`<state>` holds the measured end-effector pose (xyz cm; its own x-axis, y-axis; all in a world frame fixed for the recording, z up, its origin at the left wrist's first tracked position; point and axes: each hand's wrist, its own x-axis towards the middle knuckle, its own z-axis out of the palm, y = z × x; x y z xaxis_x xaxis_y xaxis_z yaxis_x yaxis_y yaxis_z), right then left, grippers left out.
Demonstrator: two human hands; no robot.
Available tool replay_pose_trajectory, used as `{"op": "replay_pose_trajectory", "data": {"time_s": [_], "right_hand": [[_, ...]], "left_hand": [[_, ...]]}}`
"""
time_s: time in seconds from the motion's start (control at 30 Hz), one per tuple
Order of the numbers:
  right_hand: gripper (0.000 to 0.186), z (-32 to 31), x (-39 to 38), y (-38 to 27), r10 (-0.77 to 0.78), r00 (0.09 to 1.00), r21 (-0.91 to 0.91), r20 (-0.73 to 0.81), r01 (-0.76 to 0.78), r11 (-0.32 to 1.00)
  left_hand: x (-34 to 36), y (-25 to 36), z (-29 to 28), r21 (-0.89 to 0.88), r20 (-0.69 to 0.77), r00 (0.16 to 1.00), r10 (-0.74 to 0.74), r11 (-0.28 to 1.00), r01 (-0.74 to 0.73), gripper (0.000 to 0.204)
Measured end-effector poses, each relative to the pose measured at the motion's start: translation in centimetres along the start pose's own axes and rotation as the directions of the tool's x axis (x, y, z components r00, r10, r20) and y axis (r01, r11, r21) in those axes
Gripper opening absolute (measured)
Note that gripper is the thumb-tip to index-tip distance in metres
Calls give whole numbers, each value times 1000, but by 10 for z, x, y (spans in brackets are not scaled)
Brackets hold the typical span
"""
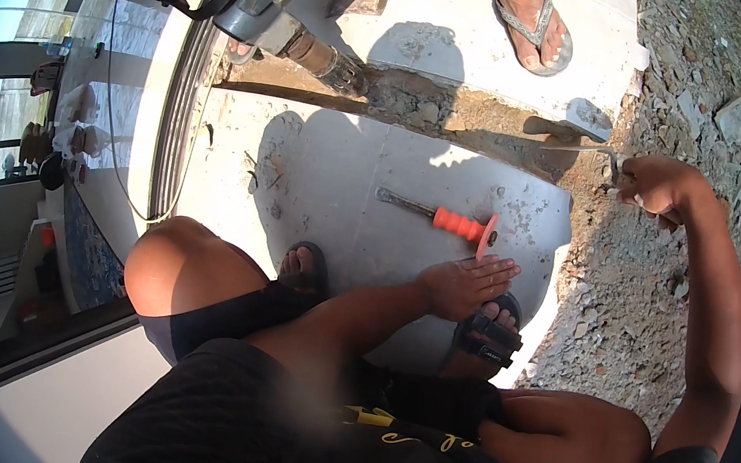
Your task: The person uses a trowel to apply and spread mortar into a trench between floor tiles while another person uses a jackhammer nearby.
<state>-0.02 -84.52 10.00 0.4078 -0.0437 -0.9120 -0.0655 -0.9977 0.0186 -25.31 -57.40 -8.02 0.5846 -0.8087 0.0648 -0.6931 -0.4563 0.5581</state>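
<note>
My right hand (658,188) is closed round the handle of a trowel (579,149). Its thin blade points left over the right end of a broken-out trench (410,107) in the slab. My left hand (468,286) is held flat with fingers stretched, above my sandalled foot, and grips nothing. Just beyond its fingers lies a chisel (459,224) with an orange grip and round hand guard, its steel tip toward the left. Across the trench a co-worker's hand holds a demolition hammer (261,6), whose front end reaches down to the trench's edge.
Broken rubble (629,311) and stone chunks cover the ground at right. A co-worker's foot in a flip-flop (529,24) stands on the far slab. At left, a cable (113,113) runs past a sliding-door track (184,95). A small block (360,3) sits on the far side.
</note>
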Motion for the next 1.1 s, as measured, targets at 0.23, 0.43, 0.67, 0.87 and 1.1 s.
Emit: {"op": "replay_pose_trajectory", "data": {"time_s": [0.23,0.43,0.67,0.87,1.1], "right_hand": [[55,19,26,-97,-521,827,-439,-211,396,807],[55,38,47,-196,-564,789,-521,-245,383,763],[27,51,103,-219,-538,780,-517,-319,332,789],[32,41,80,-128,-85,990,-749,-116,-31,662],[38,4,12,-150,-154,982,-627,-110,52,777]], "left_hand": [[2,1,-1,-6,-4,1000,0,1000,0,48],[0,-1,2,-63,28,999,-35,997,37,49],[-3,-3,13,-96,-93,996,-6,995,-3,47],[2,-1,10,-161,-61,998,-35,987,25,51],[-2,-3,4,-61,-28,1000,-13,998,11,52]]}}
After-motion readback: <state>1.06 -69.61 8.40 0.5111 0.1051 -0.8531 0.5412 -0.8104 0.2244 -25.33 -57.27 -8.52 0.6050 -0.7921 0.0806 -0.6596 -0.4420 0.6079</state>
